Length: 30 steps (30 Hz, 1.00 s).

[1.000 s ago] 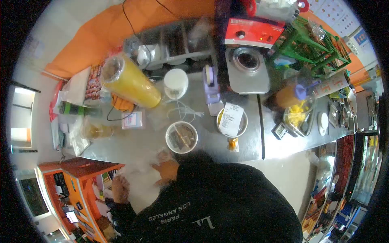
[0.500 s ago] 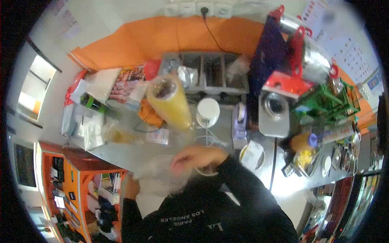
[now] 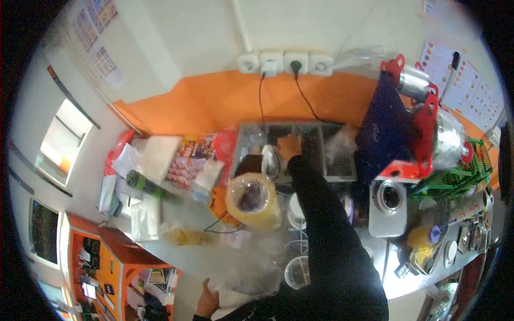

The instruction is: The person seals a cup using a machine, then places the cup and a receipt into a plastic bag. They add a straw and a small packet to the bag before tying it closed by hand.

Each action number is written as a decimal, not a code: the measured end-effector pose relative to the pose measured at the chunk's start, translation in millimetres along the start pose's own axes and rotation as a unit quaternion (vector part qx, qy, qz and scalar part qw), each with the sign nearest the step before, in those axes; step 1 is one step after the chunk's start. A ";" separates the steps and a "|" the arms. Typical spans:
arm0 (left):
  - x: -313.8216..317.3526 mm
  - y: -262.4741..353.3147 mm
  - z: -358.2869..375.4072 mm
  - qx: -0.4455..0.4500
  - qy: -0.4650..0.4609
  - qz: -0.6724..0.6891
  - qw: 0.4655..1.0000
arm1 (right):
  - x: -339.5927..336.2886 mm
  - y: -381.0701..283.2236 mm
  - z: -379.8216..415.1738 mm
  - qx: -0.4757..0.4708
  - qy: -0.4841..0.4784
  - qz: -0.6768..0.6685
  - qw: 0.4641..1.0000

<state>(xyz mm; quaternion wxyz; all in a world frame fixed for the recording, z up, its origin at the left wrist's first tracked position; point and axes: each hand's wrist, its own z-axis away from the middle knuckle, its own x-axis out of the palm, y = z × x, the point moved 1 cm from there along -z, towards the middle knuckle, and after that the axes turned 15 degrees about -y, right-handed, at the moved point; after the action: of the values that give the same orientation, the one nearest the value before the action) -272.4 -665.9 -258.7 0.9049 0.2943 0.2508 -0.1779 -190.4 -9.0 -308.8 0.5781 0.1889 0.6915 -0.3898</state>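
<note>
My right hand [image 3: 289, 145] reaches into a compartment of the grey divided bin [image 3: 339, 170] at the back of the counter. Its fingers are blurred, so what they touch cannot be made out. Beside it in the bin lies a shiny, rounded metal-looking thing [image 3: 271, 160]. At the counter's front edge, my left hand [image 3: 208, 300] is closed on the side of a clear plastic bag [image 3: 249, 274], which spreads over the steel top. A yellow roll-shaped container lined with plastic [image 3: 270, 211] stands between the two hands. The black right sleeve hides part of the counter.
Left on the counter are a dark green bottle [image 3: 143, 184], an orange cloth [image 3: 220, 206] and a yellow-filled bag [image 3: 184, 235]. A clear tub [image 3: 297, 272] sits near my body. Rightward stand a metal sealing machine [image 3: 388, 208] and a green rack [image 3: 455, 179].
My right hand has gone from above the plastic bag near my body to the bin at the back. The view has tilted up, and my left hand stays by the bag.
</note>
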 end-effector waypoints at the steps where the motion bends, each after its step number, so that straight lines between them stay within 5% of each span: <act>1: -5.8 17.2 7.5 -0.033 -0.015 0.004 0.999 | -13.0 1.7 -3.5 -0.002 -0.032 0.012 0.999; 8: 6.6 -10.5 -15.3 -0.010 0.039 0.019 0.999 | -52.0 47.3 -34.4 -0.200 -0.094 -0.119 0.968; 11: -17.9 48.7 -1.6 -0.063 0.016 0.090 0.994 | -93.2 37.0 -18.0 -0.168 -0.214 -0.053 0.961; 14: -13.7 39.7 -9.6 -0.080 0.016 0.063 0.995 | -110.8 44.2 -21.1 -0.233 -0.119 -0.306 0.915; 17: -7.4 26.4 -18.0 -0.052 0.030 0.034 0.998 | -133.1 41.1 -9.2 -0.170 -0.159 -0.399 0.887; 20: -6.7 25.3 -23.7 -0.027 0.025 0.043 0.998 | -150.2 38.6 15.7 -0.126 -0.162 -0.577 0.790; 24: -10.9 33.9 -27.1 0.017 0.061 -0.037 0.997 | -176.4 22.1 56.0 -0.120 -0.141 -0.460 0.869; 26: 10.8 -10.2 -47.0 0.085 0.079 -0.124 0.986 | -168.1 30.2 53.0 -0.128 -0.125 -0.336 0.925; 28: -10.2 33.1 -34.0 0.007 0.070 0.008 0.998 | -160.6 21.3 50.7 -0.138 -0.102 -0.225 0.959; 30: -1.5 25.1 -38.4 0.026 0.101 -0.002 0.995 | -156.6 10.8 46.2 -0.130 -0.110 -0.175 0.970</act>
<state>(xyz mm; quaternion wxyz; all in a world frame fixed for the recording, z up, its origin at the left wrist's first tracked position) -275.1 -622.6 -273.7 0.8667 0.3338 0.3365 -0.1552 -111.8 -7.5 -165.2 0.5930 -0.0555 0.6907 -0.4102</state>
